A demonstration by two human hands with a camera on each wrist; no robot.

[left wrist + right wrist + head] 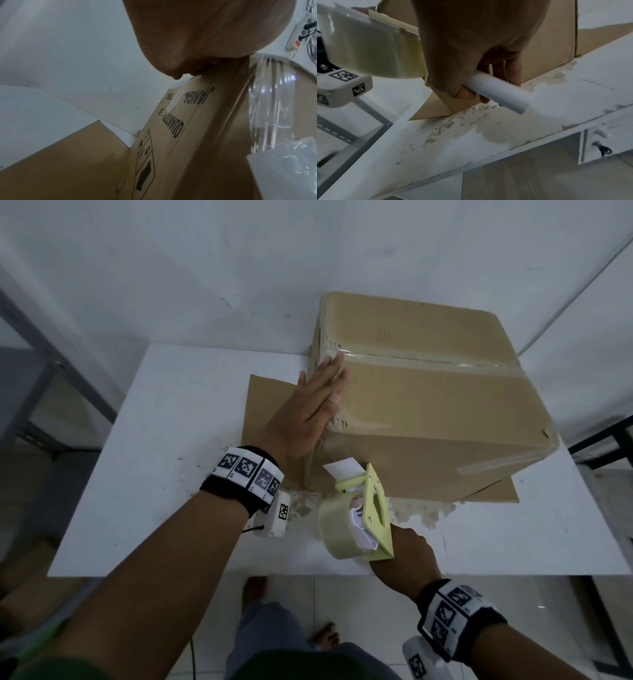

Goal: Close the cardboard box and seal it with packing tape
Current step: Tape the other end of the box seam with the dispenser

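Head view: closed cardboard box point(428, 405), glossy tape along its top seam, sat on a flat cardboard sheet point(267, 409) on the white table point(154, 474). Left hand point(311, 412) lay flat, fingers straight, against the box's left face. Right hand point(404, 556) gripped the pale-yellow tape dispenser point(373, 515).

Left wrist view: printed box side, crinkled tape.

Right wrist view: fingers point(513, 70) curled round a smooth white cylindrical handle point(500, 92); table paint chipped.

white table point(178, 419) | flat cardboard sheet point(267, 405) on it | power strip point(299, 36) on wall
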